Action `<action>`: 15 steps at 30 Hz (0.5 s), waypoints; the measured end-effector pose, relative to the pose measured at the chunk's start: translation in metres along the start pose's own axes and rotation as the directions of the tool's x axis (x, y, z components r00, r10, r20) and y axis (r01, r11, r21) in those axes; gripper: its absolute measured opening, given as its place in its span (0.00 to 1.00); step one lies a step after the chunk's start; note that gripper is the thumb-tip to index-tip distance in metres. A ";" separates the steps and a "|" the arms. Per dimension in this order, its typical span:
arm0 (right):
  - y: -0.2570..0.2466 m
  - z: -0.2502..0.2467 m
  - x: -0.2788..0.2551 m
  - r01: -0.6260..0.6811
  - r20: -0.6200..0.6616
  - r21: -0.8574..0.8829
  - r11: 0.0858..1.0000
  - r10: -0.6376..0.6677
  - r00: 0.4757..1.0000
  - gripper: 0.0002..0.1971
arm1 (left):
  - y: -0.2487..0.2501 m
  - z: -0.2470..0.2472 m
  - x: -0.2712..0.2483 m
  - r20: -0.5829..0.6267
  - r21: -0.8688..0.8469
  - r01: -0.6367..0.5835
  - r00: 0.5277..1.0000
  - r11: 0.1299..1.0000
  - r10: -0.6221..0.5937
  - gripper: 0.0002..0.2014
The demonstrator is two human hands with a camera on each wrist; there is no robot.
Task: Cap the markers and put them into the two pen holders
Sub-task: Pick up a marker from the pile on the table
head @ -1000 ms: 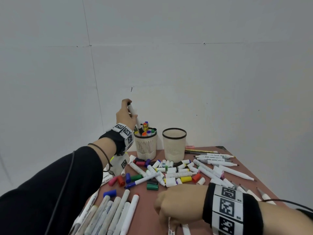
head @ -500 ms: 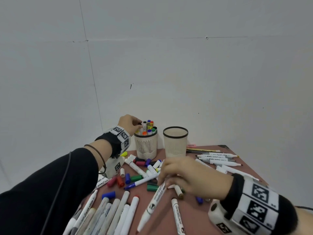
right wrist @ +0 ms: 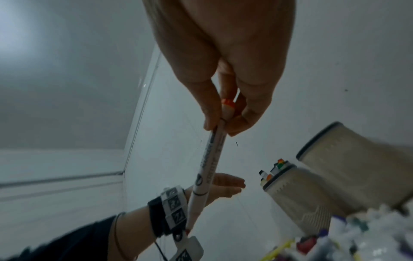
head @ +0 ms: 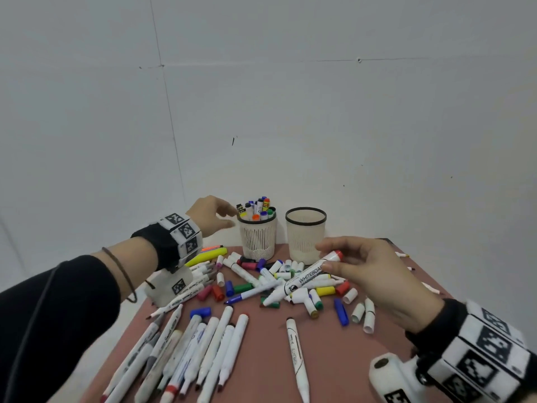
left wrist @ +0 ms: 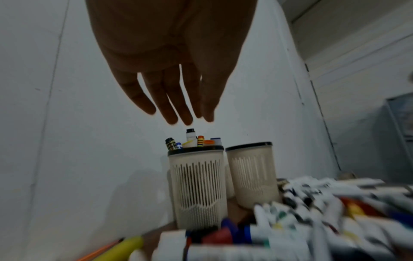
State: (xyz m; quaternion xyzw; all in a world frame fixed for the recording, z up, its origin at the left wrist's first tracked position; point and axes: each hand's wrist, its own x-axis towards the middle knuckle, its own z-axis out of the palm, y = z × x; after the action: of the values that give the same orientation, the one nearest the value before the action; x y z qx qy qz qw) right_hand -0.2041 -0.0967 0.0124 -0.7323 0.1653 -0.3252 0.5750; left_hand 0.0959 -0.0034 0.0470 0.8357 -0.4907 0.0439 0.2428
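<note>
Two beige slotted plastic pen holders with black rims, upright at the far edge of the reddish-brown tabletop (head: 261, 367), just beside each other.

Left pen holder (head: 257, 238): filled with capped markers standing on end, caps in black, blue, orange, green, purple and yellow-striped; roughly eight to ten tops visible, exact count not determinable. Right pen holder (head: 305, 238): no marker tops above the rim; interior not visible.

Loose items on tabletop:
- One row of about eight white whiteboard markers (head: 186, 353) lying side by side at near left.
- One single white marker (head: 296, 353) lying alone at near centre.
- One dense heap of short markers and loose caps (head: 276, 282) in front of both holders; count not determinable.
- One yellow highlighter (head: 207, 256) at left, behind the left wrist.

Left hand (head: 209, 214): held in the air just left of the left pen holder's rim, fingers (left wrist: 174, 98) straight and slightly apart, holding nothing.

Right hand (head: 374, 274): raised above the heap, in front of the right pen holder. Thumb and fingers (right wrist: 210, 98) pinched on the red-ended rear portion of one white whiteboard marker with printed barrel (head: 302, 282). Marker tilted, writing end pointing down-left toward the heap, uncapped.
</note>
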 end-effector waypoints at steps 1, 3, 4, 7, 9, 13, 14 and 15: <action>0.003 0.001 -0.002 -0.030 -0.017 0.044 0.999 0.031 0.999 0.14 | -0.003 -0.003 -0.009 0.053 0.030 0.004 0.999 1.000 -0.006 0.12; 0.007 0.003 -0.006 -0.085 -0.040 0.168 0.982 0.093 0.995 0.15 | -0.011 -0.007 -0.027 0.143 0.113 0.013 0.989 0.993 -0.029 0.10; 0.010 0.004 -0.007 -0.107 -0.034 0.244 0.964 0.118 0.992 0.16 | -0.014 -0.009 -0.034 0.177 0.149 0.016 0.983 0.989 -0.043 0.09; 0.008 0.011 -0.013 -0.149 -0.007 0.453 0.879 0.171 0.985 0.14 | -0.023 -0.011 -0.051 0.287 0.218 0.023 0.954 0.976 -0.087 0.08; 0.009 0.016 -0.017 -0.138 -0.040 0.536 0.833 0.189 0.981 0.12 | -0.028 -0.009 -0.060 0.338 0.273 0.017 0.934 0.962 -0.113 0.07; 0.009 0.024 -0.024 -0.113 -0.098 0.619 0.777 0.220 0.971 0.07 | -0.030 0.001 -0.070 0.411 0.326 0.006 0.900 0.945 -0.148 0.10; 0.008 0.025 -0.025 -0.109 -0.106 0.631 0.768 0.224 0.969 0.07 | -0.029 0.004 -0.072 0.439 0.331 0.002 0.885 0.944 -0.155 0.11; 0.008 0.026 -0.027 -0.105 -0.108 0.642 0.760 0.225 0.968 0.07 | -0.029 0.007 -0.072 0.467 0.333 -0.003 0.869 0.943 -0.162 0.13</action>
State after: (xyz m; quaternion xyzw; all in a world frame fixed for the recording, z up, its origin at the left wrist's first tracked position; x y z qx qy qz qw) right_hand -0.2056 -0.0630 -0.0059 -0.4473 0.1617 -0.3738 0.7962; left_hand 0.0817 0.0627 0.0082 0.8675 -0.4868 -0.0990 -0.0275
